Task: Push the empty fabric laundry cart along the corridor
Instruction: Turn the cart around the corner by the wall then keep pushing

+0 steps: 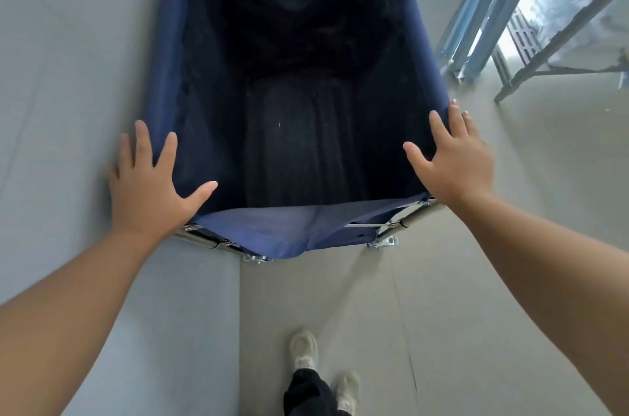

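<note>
I've got the laundry cart (296,92) dead ahead, its long axis running straight away from me, dark bag empty. My left hand (149,184) sits at the near-left corner, my right hand (456,157) at the near-right, about equally close. All the fingers are spread wide, palms flat on the fabric rim, gripping nothing. The wall (68,75) is tight on the cart's left; blue poles (476,14) and a metal stand (544,51) crowd the right, so I'd push straight.

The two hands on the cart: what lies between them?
In the head view, only the navy fabric cart's dark, empty interior lies between the left hand and the right hand.
</note>
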